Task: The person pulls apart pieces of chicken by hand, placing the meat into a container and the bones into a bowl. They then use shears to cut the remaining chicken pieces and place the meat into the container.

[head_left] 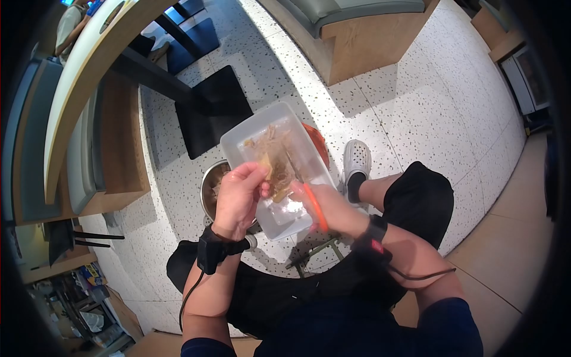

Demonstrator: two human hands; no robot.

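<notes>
Pinched in the fingers of my left hand (241, 187) is a small pale-yellow piece of food (267, 168), too blurred to name further. My right hand (327, 205) is closed around scissors with an orange handle (316, 206). Their dark blades (294, 166) point away from me, just right of the piece. Both hands are over a white plastic tub (235, 143), where several yellowish-brown wet scraps (279, 143) lie. At the tub's left, partly under it, stands a metal bowl (206, 189) with brownish pieces inside.
An orange-red round thing (318, 144) shows beneath the tub's right side. My shoe (357, 159) rests on the speckled floor to the right. A table (71, 77) with a black base plate (217, 107) and a bench (113, 149) stand left. Another person (71, 30) is at the far upper left.
</notes>
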